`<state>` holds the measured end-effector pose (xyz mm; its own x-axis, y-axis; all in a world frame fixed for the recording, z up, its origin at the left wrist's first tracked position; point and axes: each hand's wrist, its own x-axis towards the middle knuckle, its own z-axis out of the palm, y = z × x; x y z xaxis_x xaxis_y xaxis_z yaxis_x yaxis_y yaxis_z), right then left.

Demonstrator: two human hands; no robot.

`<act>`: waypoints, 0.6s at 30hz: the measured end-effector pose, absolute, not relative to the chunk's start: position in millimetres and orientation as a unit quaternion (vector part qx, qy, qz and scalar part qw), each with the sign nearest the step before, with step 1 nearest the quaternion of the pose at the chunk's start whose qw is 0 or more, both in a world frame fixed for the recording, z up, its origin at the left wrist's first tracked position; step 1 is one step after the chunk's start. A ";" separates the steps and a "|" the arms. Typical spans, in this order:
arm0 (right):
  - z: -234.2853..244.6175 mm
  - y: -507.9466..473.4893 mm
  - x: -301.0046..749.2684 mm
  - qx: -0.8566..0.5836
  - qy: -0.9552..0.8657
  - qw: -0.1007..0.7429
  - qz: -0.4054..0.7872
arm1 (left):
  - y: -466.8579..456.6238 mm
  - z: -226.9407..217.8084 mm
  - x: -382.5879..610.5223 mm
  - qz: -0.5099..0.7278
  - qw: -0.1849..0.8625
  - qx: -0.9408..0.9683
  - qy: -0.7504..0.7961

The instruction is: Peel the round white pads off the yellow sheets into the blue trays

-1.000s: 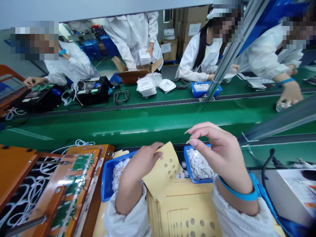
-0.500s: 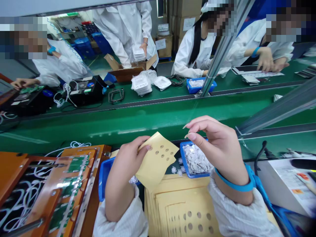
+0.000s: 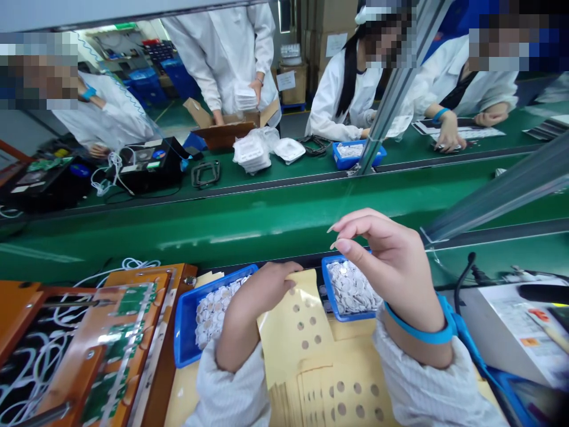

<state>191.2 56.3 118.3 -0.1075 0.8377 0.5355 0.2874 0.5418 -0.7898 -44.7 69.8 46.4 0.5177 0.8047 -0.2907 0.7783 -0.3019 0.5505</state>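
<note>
A: Item: yellow backing sheet, punched holes, pinched in left hand above the sheet stack. Right hand?

B: Grip closed, fingertips pinched over right blue tray; contents, if any, too small to tell. Advice: hold sheet flat, peel slowly.

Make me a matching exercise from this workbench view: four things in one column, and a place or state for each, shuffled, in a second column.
Things
1. left hand
2. right hand
3. left blue tray
4. orange fixture

Places or states
A. raised above the right blue tray, fingertips pinched together
B. at the far left of the bench, with green circuit boards and white wires
C. holding the top edge of a yellow punched sheet
D. beside the left forearm, filled with white discs

Pairs: 1-C, 2-A, 3-D, 4-B
</note>
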 end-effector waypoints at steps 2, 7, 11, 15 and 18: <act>118.8 56.3 191.3 -0.405 -0.698 0.533 0.256 | 74.1 41.2 -41.2 0.023 0.330 0.805 0.493; 119.9 56.4 191.0 -0.404 -0.699 0.531 0.258 | 82.1 26.1 -33.9 0.010 0.314 0.802 0.507; 119.3 56.0 191.2 -0.398 -0.701 0.531 0.261 | 84.4 19.0 -25.4 0.017 0.304 0.813 0.496; 119.2 55.7 190.6 -0.395 -0.700 0.534 0.263 | 85.6 13.5 -19.8 0.033 0.281 0.820 0.497; 119.8 56.5 189.5 -0.393 -0.702 0.531 0.268 | 87.4 3.2 -18.1 0.030 0.250 0.818 0.517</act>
<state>189.5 56.5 119.8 -0.1281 0.8357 0.5340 0.2666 0.5476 -0.7931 -18.1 87.4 3.2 0.4645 0.8605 -0.2095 0.8304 -0.3410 0.4405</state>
